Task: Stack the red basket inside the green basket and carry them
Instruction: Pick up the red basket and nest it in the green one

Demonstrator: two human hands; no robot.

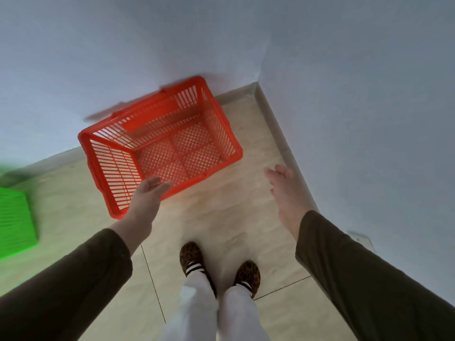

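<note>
A red slatted plastic basket [162, 146] stands on the tiled floor against the wall, its open top facing me. A green basket [14, 220] lies at the far left, cut off by the frame edge and blurred. My left hand [147, 195] reaches over the red basket's near rim with fingers straight and holds nothing. My right hand [285, 190] hangs in the air to the right of the red basket, fingers relaxed, apart from it.
White walls [344, 94] meet in a corner just behind and to the right of the red basket. Beige floor tiles [221, 217] spread below. My two feet [219, 267] in patterned slippers stand close behind the basket.
</note>
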